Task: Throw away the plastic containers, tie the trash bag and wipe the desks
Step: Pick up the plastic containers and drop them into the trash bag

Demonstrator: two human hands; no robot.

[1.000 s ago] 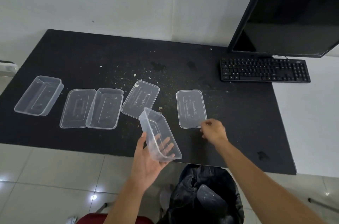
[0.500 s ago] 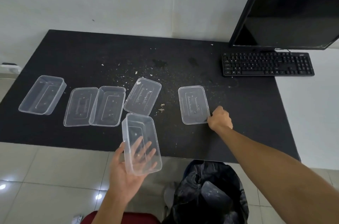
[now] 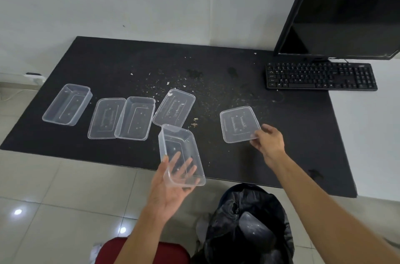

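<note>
Clear glossy plastic containers [image 3: 181, 155] lie on a matt black desk [image 3: 281, 144].

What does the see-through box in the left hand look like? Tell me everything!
The clear rectangular plastic container is an open tub without a lid, with rounded corners and a thin lip round its top. It looks like thin see-through plastic, with a few small specks inside. It is tilted, its opening facing the camera, over the near edge of the black desk. The left hand holds it from underneath: thumb against one long wall, fingers spread behind the base.
</note>
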